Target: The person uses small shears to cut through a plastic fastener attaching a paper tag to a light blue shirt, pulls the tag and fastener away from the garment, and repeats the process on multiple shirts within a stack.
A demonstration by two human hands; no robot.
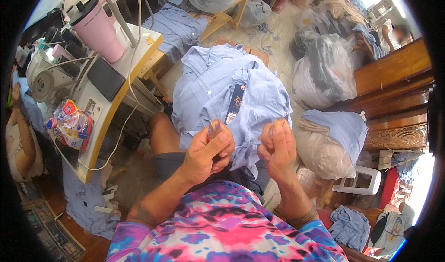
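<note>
A light blue buttoned shirt (199, 83) lies bunched over my lap and the support in front of me. A dark hang tag (237, 99) with a pale label below it rests on the cloth. My left hand (211, 148) is closed in a pinch at the shirt's near left side; a small thing shows at its fingertips, too small to name. To the right, my right hand (280, 146) is also closed, its fingers pinched on a narrow fold of the shirt that stretches between the hands. The fingertips partly hide the held cloth.
On the left, a table carries a pink tumbler (99, 32), a phone (105, 78), a sewing machine (44, 83) and a colourful plastic packet (72, 125). A white cable hangs off its edge. At right stand plastic-wrapped bundles (322, 69) and a white stool (359, 181). Other people work nearby.
</note>
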